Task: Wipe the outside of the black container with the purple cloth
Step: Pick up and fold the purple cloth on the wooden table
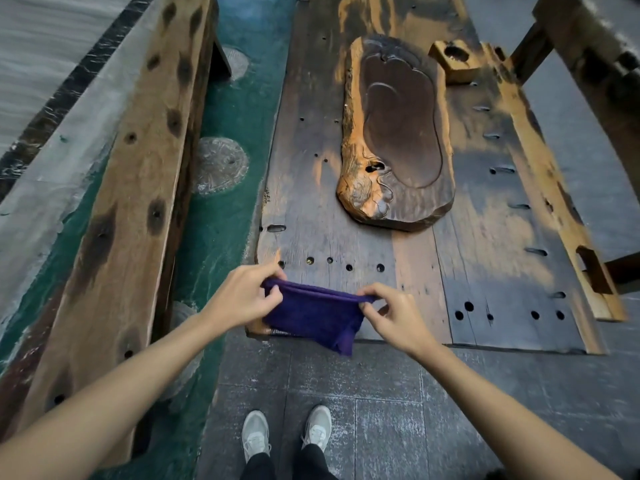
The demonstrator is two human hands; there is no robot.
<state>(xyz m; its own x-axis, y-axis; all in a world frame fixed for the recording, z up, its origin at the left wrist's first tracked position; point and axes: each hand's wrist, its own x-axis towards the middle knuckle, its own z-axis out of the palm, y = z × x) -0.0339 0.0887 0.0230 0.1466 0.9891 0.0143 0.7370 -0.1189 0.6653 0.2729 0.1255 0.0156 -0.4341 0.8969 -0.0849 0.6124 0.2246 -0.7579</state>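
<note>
A purple cloth (313, 315) hangs folded over the near edge of a long wooden table (485, 271). My left hand (244, 296) pinches its top left corner. My right hand (391, 315) pinches its top right corner, and the cloth is stretched between them. A dark foot-shaped wooden tray (398, 133) with a pale bark edge lies further back on the table, well apart from both hands. No other black container shows in this view.
A small wooden block (457, 62) with a round hollow sits at the table's far right. A wooden bench (128, 202) runs along the left, beside a green patterned floor strip (221, 209). Grey floor tiles and my shoes (287, 434) lie below.
</note>
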